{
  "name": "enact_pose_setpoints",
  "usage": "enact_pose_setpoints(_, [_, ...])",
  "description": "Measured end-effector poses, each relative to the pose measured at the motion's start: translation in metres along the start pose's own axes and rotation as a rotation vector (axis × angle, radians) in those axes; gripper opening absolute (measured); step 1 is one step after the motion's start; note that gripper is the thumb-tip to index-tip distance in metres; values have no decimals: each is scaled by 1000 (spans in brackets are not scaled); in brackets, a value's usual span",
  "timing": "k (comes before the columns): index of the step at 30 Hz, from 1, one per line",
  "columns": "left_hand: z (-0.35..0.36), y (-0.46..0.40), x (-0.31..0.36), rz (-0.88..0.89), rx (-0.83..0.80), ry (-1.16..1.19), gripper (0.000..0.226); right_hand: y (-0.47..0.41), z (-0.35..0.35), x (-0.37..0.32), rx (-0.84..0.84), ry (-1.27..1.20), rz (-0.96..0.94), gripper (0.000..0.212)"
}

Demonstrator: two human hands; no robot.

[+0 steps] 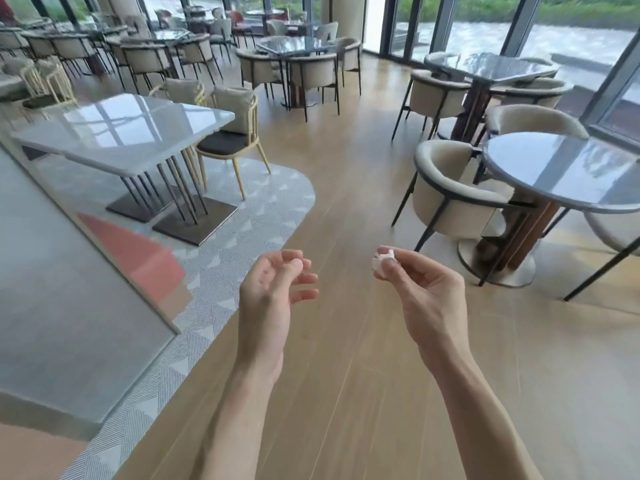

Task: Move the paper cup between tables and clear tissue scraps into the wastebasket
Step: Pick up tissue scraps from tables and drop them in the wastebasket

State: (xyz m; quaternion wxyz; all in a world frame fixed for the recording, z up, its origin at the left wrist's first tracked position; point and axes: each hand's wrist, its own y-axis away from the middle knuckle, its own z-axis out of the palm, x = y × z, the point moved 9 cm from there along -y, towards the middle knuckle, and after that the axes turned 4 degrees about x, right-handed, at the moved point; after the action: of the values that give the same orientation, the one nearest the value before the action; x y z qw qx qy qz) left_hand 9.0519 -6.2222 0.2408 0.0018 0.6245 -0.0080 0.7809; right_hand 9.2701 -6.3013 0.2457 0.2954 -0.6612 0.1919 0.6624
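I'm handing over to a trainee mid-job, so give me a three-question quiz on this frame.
1. True or false: the right hand pinches a white tissue scrap.
2. What does the left hand hold? A) a paper cup B) nothing C) a tissue scrap
3. Fill in: the round table stands to the person's ____.

Key: 1 true; 2 B; 3 right. No paper cup or wastebasket shows in this view.
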Motion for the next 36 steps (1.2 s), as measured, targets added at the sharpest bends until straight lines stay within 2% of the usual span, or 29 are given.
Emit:
enact_pose_setpoints(6, [69, -113, -17, -4, -5, 9, 14, -116, 43, 30, -13, -53, -4, 17])
enact_pose_setpoints(11, [120, -228, -22, 51, 29, -15, 14, -248, 60, 60, 20, -109, 14, 12])
enact_pose_setpoints(19, [226, -392, -10, 114, 50, -45, 15, -453, 86, 56, -32, -77, -6, 23])
enact_pose_setpoints(24, [268, -478, -39, 90, 61, -65, 15, -544, 92, 90, -96, -4, 82, 23])
enact_pose_setpoints(30, [305, -609, -93, 41, 92, -82, 15, -675, 112, 141, -84, 27, 155, 9])
enact_pose_setpoints(36, [404, -767, -112, 21, 38, -10, 16, -851, 164, 150, -84, 40, 111, 12])
